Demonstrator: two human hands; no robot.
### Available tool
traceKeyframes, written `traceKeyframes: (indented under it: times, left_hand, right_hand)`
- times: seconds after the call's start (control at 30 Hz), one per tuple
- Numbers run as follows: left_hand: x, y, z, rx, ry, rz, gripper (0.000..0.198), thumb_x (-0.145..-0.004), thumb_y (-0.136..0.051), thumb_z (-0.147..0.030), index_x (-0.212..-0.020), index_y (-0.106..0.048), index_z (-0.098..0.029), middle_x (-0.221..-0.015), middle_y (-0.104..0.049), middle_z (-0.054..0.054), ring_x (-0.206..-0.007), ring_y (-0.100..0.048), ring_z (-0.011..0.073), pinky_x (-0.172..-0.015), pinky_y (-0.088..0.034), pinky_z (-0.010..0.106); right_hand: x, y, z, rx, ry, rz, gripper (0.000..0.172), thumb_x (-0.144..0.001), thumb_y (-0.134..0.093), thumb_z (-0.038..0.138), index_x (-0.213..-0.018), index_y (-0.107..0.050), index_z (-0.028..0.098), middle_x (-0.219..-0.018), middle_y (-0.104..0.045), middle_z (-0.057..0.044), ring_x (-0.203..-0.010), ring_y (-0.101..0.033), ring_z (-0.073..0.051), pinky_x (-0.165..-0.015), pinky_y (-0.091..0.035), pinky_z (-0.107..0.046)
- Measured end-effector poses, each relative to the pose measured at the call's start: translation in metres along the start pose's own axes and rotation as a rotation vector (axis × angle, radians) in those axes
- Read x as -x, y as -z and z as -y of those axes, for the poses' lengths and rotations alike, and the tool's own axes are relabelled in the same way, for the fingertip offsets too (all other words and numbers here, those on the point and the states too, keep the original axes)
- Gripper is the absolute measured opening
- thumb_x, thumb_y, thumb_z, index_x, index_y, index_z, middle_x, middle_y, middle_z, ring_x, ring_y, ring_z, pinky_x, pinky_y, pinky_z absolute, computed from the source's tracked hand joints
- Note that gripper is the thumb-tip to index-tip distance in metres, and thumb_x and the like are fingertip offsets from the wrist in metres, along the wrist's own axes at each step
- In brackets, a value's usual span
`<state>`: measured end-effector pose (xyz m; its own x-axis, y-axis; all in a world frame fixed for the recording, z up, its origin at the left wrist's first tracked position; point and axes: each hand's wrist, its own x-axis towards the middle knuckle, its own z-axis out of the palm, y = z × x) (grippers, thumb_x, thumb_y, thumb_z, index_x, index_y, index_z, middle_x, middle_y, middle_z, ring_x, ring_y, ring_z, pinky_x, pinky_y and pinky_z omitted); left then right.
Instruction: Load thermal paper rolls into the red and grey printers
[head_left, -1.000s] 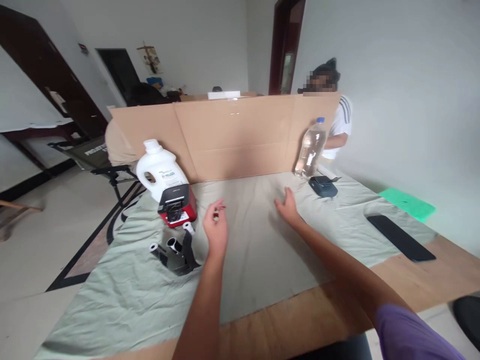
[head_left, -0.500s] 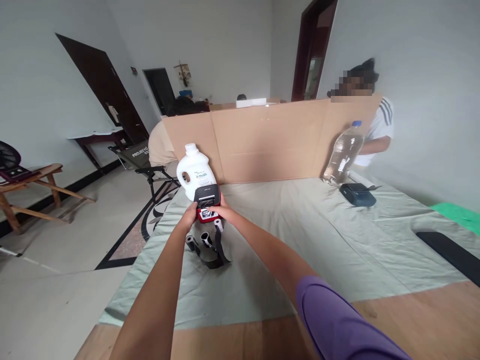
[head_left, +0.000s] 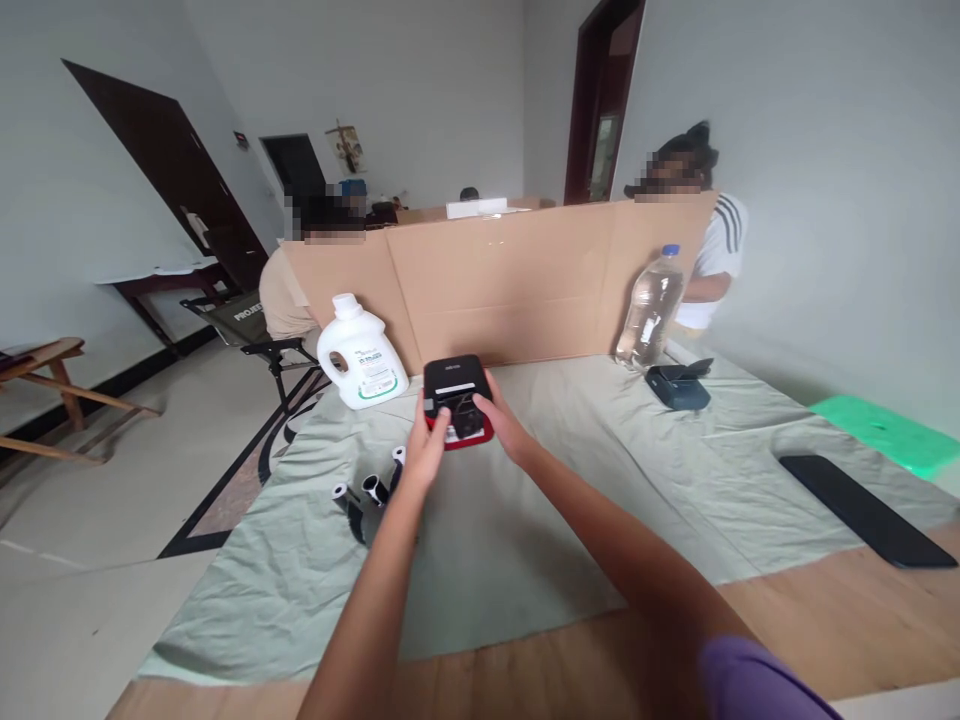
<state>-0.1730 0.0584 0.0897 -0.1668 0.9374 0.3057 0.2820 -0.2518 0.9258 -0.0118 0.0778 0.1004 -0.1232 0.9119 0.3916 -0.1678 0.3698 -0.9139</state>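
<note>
A black and red portable label printer (head_left: 452, 374) is held between my two hands over the cloth, its black top facing me. My left hand (head_left: 424, 446) is closed on its left side, thumb over the front part. On the opposite side my right hand (head_left: 510, 424) grips it, thumb resting on the dark, shiny area near the front. The fingers underneath are hidden. Left of my left forearm stand several small rolls (head_left: 373, 488) with a black ribbon between them, partly covered by the arm. A white detergent jug (head_left: 366, 362) stands behind and to the left of the printer.
A cardboard partition (head_left: 502, 290) runs along the back, with people behind it. At the right are a clear water bottle (head_left: 649, 312), a dark blue device with a raised lid (head_left: 681, 390) and a black flat pad (head_left: 862, 508). Beyond the table edge is a green stool (head_left: 885, 430).
Both hands have brought the printer rightward, away from the front of the jug and the rolls. My view has turned somewhat to the right.
</note>
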Motion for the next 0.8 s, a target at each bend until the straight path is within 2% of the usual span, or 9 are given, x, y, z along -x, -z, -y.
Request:
traceKeyframes:
  times: [0.07,0.17,0.23,0.33,0.47,0.6,0.67,0.8]
  left_hand:
    - [0.029,-0.035,-0.004,0.046,-0.084,0.101,0.073,-0.092,-0.057,-0.048,-0.155,-0.03,-0.024,-0.155,-0.044,0.007,-0.15,-0.031,0.0227,-0.122,-0.029,0.035]
    - [0.059,-0.077,0.003,0.146,-0.118,0.237,0.088,-0.09,-0.059,-0.052,-0.16,-0.015,-0.023,-0.164,-0.028,0.008,-0.152,-0.025,0.0234,-0.123,-0.027,0.034]
    - [0.069,-0.096,0.01,0.19,-0.108,0.306,0.093,-0.091,-0.059,-0.053,-0.162,-0.007,-0.022,-0.167,-0.017,0.008,-0.154,-0.02,0.024,-0.125,-0.022,0.034]
    - [0.071,-0.111,0.017,0.199,-0.095,0.336,0.091,-0.094,-0.056,-0.053,-0.162,-0.003,-0.023,-0.169,-0.007,0.006,-0.155,-0.01,0.0239,-0.127,-0.014,0.036]
    - [0.07,-0.117,0.018,0.233,-0.102,0.316,0.085,-0.096,-0.055,-0.051,-0.162,-0.007,-0.027,-0.169,-0.003,0.003,-0.156,-0.003,0.0241,-0.128,-0.009,0.038]
    - [0.075,-0.116,0.017,0.395,-0.048,0.392,0.097,-0.091,-0.065,-0.047,-0.161,0.0,-0.031,-0.168,-0.015,0.006,-0.154,-0.017,0.0288,-0.126,-0.022,0.045]
    - [0.076,-0.116,0.017,0.451,-0.036,0.421,0.104,-0.087,-0.07,-0.046,-0.161,0.002,-0.031,-0.168,-0.016,0.007,-0.153,-0.02,0.031,-0.125,-0.026,0.047]
    - [0.076,-0.116,0.022,0.441,-0.046,0.397,0.106,-0.083,-0.075,-0.047,-0.161,-0.004,-0.032,-0.169,-0.008,0.006,-0.155,-0.011,0.0314,-0.127,-0.02,0.047]
  right_hand:
    - [0.033,0.037,0.0,0.145,-0.023,-0.102,0.062,-0.09,-0.056,0.053,-0.147,-0.044,0.031,-0.151,-0.047,-0.001,-0.148,-0.031,-0.027,-0.124,-0.023,-0.046]
    - [0.068,0.08,-0.007,0.171,-0.065,-0.189,0.067,-0.092,-0.048,0.059,-0.152,-0.037,0.029,-0.159,-0.037,-0.001,-0.149,-0.029,-0.024,-0.123,-0.025,-0.043]
    - [0.074,0.099,-0.009,0.132,-0.098,-0.204,0.066,-0.093,-0.045,0.06,-0.15,-0.04,0.028,-0.158,-0.039,-0.003,-0.146,-0.035,-0.025,-0.122,-0.028,-0.042]
    - [0.066,0.115,-0.008,0.074,-0.139,-0.222,0.062,-0.093,-0.044,0.062,-0.143,-0.05,0.026,-0.151,-0.048,-0.005,-0.141,-0.043,-0.027,-0.12,-0.033,-0.042]
    - [0.06,0.115,-0.011,0.089,-0.105,-0.299,0.058,-0.093,-0.046,0.061,-0.139,-0.054,0.027,-0.144,-0.055,-0.005,-0.139,-0.043,-0.029,-0.118,-0.034,-0.048]
    - [0.074,0.1,-0.012,0.206,-0.071,-0.459,0.054,-0.098,-0.041,0.056,-0.143,-0.05,0.027,-0.143,-0.053,-0.007,-0.137,-0.044,-0.028,-0.117,-0.032,-0.052]
    - [0.081,0.094,-0.012,0.253,-0.061,-0.497,0.051,-0.1,-0.038,0.052,-0.144,-0.049,0.027,-0.144,-0.052,-0.007,-0.137,-0.043,-0.027,-0.119,-0.029,-0.053]
    - [0.087,0.091,-0.017,0.265,-0.044,-0.507,0.049,-0.101,-0.037,0.048,-0.144,-0.047,0.028,-0.144,-0.051,-0.007,-0.136,-0.043,-0.026,-0.118,-0.029,-0.052]
